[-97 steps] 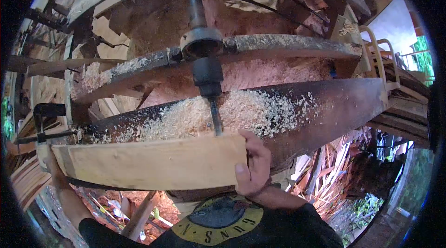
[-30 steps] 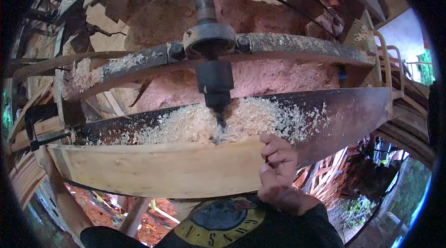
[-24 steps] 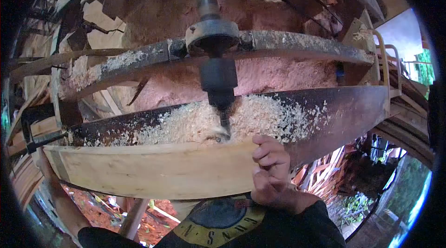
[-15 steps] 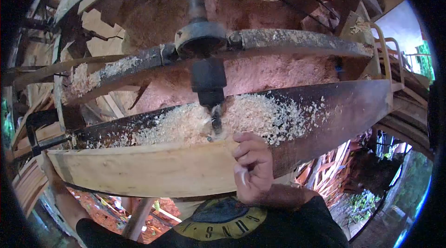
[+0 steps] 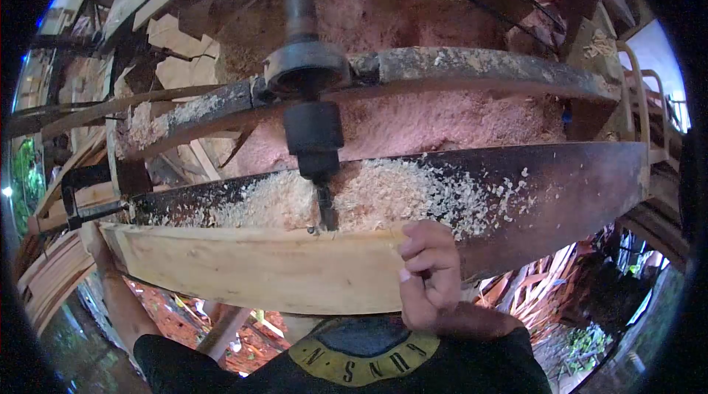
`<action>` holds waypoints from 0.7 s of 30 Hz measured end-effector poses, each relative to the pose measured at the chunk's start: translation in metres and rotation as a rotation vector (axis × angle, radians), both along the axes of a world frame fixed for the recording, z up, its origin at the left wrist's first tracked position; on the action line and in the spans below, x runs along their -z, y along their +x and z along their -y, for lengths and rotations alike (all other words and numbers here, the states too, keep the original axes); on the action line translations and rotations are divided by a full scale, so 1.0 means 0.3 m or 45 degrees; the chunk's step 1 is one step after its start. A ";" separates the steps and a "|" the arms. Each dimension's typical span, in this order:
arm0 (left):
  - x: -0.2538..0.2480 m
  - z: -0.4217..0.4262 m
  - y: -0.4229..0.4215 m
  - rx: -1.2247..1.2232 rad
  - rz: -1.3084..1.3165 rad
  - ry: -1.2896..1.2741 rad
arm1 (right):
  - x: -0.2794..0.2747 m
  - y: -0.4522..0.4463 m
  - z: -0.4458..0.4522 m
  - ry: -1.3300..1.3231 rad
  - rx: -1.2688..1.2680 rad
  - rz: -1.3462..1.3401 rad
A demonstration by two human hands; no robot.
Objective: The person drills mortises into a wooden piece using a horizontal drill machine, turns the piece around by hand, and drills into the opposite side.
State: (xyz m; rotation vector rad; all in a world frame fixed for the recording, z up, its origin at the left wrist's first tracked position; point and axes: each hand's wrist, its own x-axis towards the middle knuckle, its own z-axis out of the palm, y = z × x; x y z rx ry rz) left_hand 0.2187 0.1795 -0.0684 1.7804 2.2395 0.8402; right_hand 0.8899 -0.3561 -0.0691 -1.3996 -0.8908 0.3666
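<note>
A pale wooden board (image 5: 251, 268) stands on its long edge against the dark work table. Its right end is gripped by my right hand (image 5: 431, 268), fingers curled over the top corner. At the board's far left end is my left hand (image 5: 94, 240), which appears closed on that end, though most of its fingers are hidden. A drill bit (image 5: 326, 206) hangs from a dark chuck (image 5: 314, 132) just behind the board's top edge, between my hands. Wood shavings (image 5: 383, 191) are heaped around the bit, and its lower end meets them.
The dark work table (image 5: 582, 173) stretches to the right behind the board. Above it runs a thick curved beam (image 5: 472, 66) dusted with shavings. A metal clamp (image 5: 74, 191) is at the left end. Wood strips (image 5: 531, 276) lie below on the right.
The drill bit now lies farther left along the board's top edge, farther from my right hand. The board and both hands appear farther right in view, which has also shifted slightly.
</note>
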 end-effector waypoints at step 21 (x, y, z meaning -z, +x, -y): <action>0.044 -0.078 -0.288 0.073 0.013 -0.067 | 0.005 -0.188 -0.134 0.018 0.048 0.052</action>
